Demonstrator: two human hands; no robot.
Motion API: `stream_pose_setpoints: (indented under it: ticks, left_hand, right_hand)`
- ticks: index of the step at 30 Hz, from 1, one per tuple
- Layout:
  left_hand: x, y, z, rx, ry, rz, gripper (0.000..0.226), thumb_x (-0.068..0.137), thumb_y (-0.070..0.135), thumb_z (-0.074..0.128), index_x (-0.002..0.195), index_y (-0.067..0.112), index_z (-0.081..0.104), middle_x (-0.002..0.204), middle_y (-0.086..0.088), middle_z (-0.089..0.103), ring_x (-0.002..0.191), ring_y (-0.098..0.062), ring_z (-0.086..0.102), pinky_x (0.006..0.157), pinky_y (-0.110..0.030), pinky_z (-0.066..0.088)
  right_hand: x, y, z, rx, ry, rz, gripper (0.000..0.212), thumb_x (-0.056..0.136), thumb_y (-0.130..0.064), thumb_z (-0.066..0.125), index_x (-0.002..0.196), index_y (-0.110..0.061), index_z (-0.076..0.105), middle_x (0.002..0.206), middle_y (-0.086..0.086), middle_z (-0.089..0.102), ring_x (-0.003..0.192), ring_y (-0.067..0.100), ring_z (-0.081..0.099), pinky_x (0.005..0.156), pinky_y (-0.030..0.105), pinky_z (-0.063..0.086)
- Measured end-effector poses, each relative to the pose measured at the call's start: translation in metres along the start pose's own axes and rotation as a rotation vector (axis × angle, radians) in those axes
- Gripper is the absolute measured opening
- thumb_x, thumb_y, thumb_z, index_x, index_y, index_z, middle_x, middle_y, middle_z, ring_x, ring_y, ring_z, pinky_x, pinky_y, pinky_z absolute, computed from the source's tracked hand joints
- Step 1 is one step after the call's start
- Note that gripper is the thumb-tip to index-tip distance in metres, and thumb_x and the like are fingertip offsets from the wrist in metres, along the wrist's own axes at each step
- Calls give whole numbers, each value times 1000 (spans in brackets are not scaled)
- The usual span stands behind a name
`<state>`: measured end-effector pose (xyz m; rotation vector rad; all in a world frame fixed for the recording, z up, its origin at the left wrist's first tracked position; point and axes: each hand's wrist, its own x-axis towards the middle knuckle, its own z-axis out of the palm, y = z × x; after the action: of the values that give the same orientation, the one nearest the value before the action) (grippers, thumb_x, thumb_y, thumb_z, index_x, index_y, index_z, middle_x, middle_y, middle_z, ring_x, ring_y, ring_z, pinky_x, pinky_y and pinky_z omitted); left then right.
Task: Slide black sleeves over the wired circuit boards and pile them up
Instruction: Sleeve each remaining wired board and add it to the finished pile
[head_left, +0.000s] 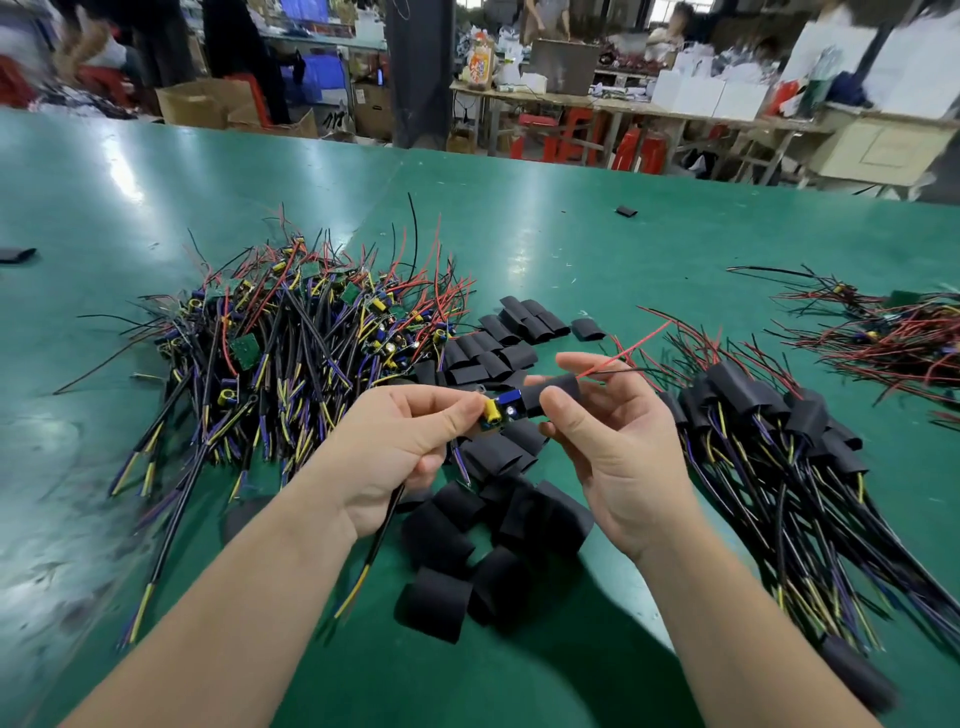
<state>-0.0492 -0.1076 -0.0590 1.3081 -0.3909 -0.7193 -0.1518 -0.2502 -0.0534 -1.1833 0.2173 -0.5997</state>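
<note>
My left hand pinches a small wired circuit board by its yellow-part end; its black cable hangs down past my wrist. My right hand holds a black sleeve between thumb and fingers, pushed partway over the board's other end, with red and black leads poking out to the right. Loose black sleeves lie on the table below my hands and more black sleeves lie behind them. A heap of bare wired boards sits at the left. Sleeved boards are piled at the right.
The green table stretches far back. Another tangle of red and black wires lies at the far right. Single stray sleeves rest at the far left edge and far back. Benches, boxes and people stand beyond the table.
</note>
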Motion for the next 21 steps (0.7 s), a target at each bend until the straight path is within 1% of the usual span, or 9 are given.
stream_pose_setpoints:
  ticks: [2, 4, 7, 9, 12, 15, 17, 19, 21]
  left_hand:
    - [0, -1, 0, 7, 11, 25, 35, 52, 38, 77, 75, 12, 76, 68, -4, 60, 33, -4, 28, 37, -12, 16]
    - [1, -1, 0, 22, 25, 51, 34, 53, 37, 77, 75, 11, 76, 66, -2, 62, 33, -4, 29, 35, -12, 20]
    - [1, -2, 0, 51, 31, 72, 33, 52, 37, 78, 74, 13, 76, 57, 1, 56, 34, -4, 28, 34, -11, 20]
    - [1, -1, 1, 80, 22, 77, 33, 51, 38, 78, 74, 15, 77, 60, -4, 51, 34, -5, 27, 35, -10, 21]
    - [0, -1, 1, 102, 25, 74, 29, 53, 38, 77, 73, 17, 77, 59, -3, 50, 35, -5, 28, 35, -11, 21]
    - [0, -2, 2, 111, 44, 85, 24, 56, 35, 77, 73, 18, 77, 54, 2, 52, 35, -5, 29, 35, -11, 22]
    - [-1, -3, 6, 118, 73, 112, 21, 61, 29, 77, 76, 14, 76, 56, -3, 55, 34, -5, 30, 35, -10, 23]
    - [-1, -5, 9, 118, 109, 138, 16, 70, 18, 76, 84, 13, 72, 61, -9, 60, 32, -5, 31, 35, -10, 25]
    - [-1, -7, 11, 129, 137, 181, 11, 75, 11, 75, 84, 14, 70, 62, -14, 61, 32, -7, 33, 35, -11, 26]
  right_hand:
    - [-1, 1, 0, -30, -2, 3, 34, 54, -31, 80, 86, -21, 72, 91, 11, 74, 84, 19, 67, 73, 26, 53]
    - [-2, 2, 1, -3, -5, 48, 29, 55, -30, 79, 81, -20, 75, 86, 8, 74, 77, 17, 68, 70, 27, 55]
    - [-1, 3, 2, -11, 12, 79, 26, 56, -27, 78, 79, -16, 77, 78, 6, 72, 70, 17, 67, 68, 29, 57]
    - [0, 3, 1, -26, 17, 85, 29, 58, -23, 77, 83, -11, 74, 78, 9, 71, 71, 21, 67, 70, 33, 59]
    - [1, 0, 1, -21, -5, 147, 39, 55, -23, 77, 91, -9, 72, 79, 10, 70, 70, 18, 66, 63, 24, 56]
    - [-1, -1, 1, -40, -35, 186, 33, 56, -23, 77, 86, -8, 73, 76, 5, 71, 65, 16, 66, 57, 22, 54]
    - [-1, -1, 0, -93, -29, 177, 35, 57, -23, 76, 86, -5, 72, 79, 4, 73, 66, 17, 66, 59, 22, 54]
    - [-1, 0, 1, -130, -12, 176, 39, 55, -24, 77, 88, -4, 72, 82, 10, 73, 68, 20, 65, 61, 21, 54]
    - [-2, 0, 2, -133, 4, 184, 40, 55, -24, 77, 88, -4, 71, 79, 15, 71, 65, 21, 63, 59, 20, 52]
